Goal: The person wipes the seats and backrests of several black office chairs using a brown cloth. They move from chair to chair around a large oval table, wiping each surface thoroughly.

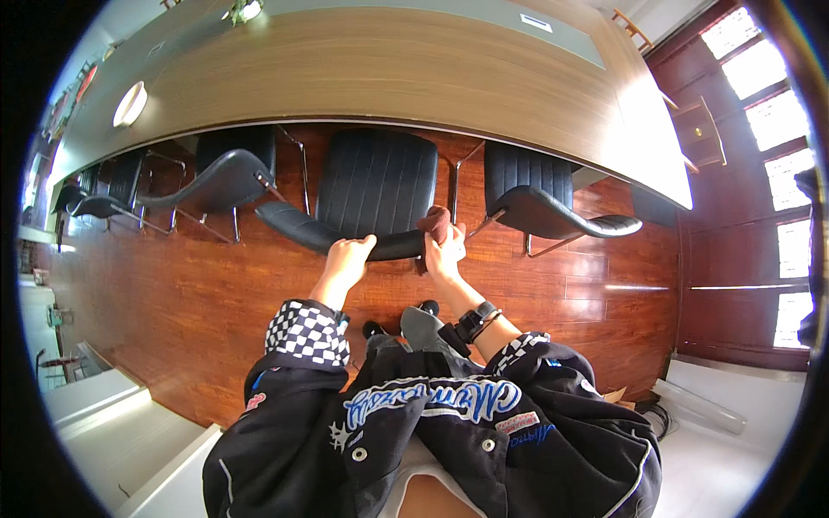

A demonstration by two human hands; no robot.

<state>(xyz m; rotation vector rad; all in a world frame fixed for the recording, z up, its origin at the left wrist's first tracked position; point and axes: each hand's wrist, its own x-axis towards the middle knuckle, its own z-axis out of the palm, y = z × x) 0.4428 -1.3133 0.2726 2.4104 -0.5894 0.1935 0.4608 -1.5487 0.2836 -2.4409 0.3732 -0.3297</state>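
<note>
A black padded chair [378, 181] with a stitched seat and curved backrest stands before me, its seat partly beneath the long wooden table [388, 65]. My left hand [348, 258] grips the top of that backrest near its middle. At the backrest's right end, my right hand [445, 251] is closed on a brown cloth [435, 222], which bunches above the fingers and hangs down beside the chair. Whether the right fingers also grip the backrest cannot be told.
Another black chair [528, 188] stands at the right, and several more line the table's left part. A round white dish [131, 103] lies on the table. Window panes [777, 123] line the right wall. A white ledge [719, 414] is at lower right.
</note>
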